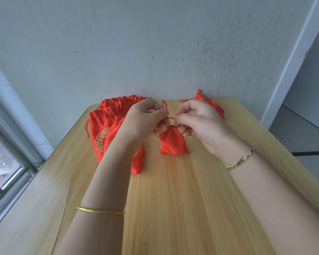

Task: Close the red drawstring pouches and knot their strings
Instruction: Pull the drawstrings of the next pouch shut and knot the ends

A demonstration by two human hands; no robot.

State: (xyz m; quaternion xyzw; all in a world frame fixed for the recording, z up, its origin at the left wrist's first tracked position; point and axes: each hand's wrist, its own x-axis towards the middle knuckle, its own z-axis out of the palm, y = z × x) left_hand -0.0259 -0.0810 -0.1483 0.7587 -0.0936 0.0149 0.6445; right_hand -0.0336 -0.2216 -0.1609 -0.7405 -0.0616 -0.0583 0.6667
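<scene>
- While the cinched pouch (173,142) stands on the table (173,199), left hand (145,118) and right hand (197,122) each pinch its string (170,117), likely tightening a knot.
- Flat pile (103,133) sits handy, left.
- Farthest, a finished-looking pouch (210,103) lies aside by the wall (155,52).

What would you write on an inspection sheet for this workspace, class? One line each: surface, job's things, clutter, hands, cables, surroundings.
Surface: wooden table, bare grain near the camera.
Job's things: small red pouch with a gathered mouth, just below the hands; its string runs between them; pile of flat pouches at left; another gathered pouch by the wall, behind the right hand.
Clutter: nothing seen.
Hands: left hand and right hand each pinch the string.
Cables: dark strip on the floor at right; cannot tell if it is a cable.
Surroundings: pale wall behind the table; window at left.
</scene>
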